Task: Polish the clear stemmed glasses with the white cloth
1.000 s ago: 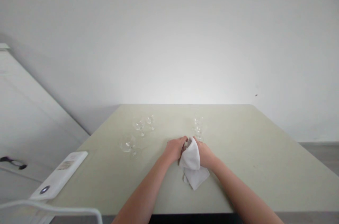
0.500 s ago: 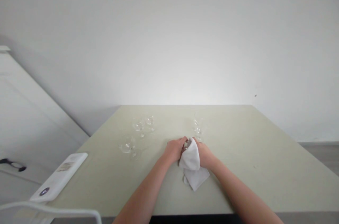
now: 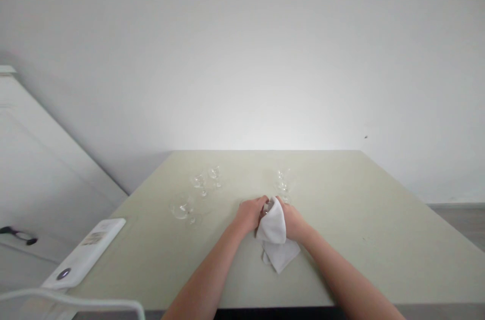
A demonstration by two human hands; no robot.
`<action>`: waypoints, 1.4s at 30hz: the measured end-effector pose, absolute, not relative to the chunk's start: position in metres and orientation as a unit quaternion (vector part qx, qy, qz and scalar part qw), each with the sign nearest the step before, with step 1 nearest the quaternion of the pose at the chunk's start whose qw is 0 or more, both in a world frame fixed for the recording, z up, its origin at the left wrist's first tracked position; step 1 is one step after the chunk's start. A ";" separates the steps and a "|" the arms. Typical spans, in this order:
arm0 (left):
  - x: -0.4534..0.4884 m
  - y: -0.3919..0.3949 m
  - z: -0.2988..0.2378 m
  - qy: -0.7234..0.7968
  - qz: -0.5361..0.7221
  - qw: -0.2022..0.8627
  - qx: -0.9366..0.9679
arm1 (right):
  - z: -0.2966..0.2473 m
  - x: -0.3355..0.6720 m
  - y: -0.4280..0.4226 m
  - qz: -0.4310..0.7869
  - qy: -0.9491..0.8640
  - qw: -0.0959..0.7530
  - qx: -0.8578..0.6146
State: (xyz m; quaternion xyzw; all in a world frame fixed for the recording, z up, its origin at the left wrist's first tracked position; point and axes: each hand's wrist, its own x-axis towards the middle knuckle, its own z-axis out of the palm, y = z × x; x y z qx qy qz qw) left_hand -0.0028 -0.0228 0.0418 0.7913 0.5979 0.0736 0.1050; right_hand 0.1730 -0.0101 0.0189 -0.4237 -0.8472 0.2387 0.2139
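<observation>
Near the middle of the table, my left hand (image 3: 250,214) and my right hand (image 3: 294,221) are close together with curled fingers. Between them is a white cloth (image 3: 273,226), its lower corners hanging toward the table's front edge. My right hand grips the cloth from the right side. In the gap beside my left fingers a bit of a clear glass (image 3: 267,207) glints; my left hand closes around it, though the fingers and cloth hide most of it. Just beyond my right hand stands clear stemmed glassware (image 3: 283,178), whose exact number I cannot tell.
On the left of the table are a larger stemmed glass (image 3: 182,207) and two smaller ones, a near one (image 3: 199,181) and a far one (image 3: 214,173). A white flat box (image 3: 85,252) lies at the left edge, beside a white cabinet (image 3: 41,178). A wall rises behind the table.
</observation>
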 end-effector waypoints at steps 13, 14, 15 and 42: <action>-0.004 -0.022 0.039 0.589 0.085 0.110 0.796 | 0.021 0.173 -0.012 0.243 -0.843 0.206 -0.433; -0.004 -0.022 0.040 0.588 0.086 0.111 0.797 | 0.021 0.172 -0.012 0.240 -0.844 0.204 -0.434; -0.004 -0.022 0.040 0.589 0.085 0.109 0.796 | 0.021 0.172 -0.012 0.238 -0.845 0.201 -0.435; -0.003 -0.021 0.036 0.597 0.082 0.093 0.793 | 0.023 0.173 -0.012 0.231 -0.850 0.206 -0.426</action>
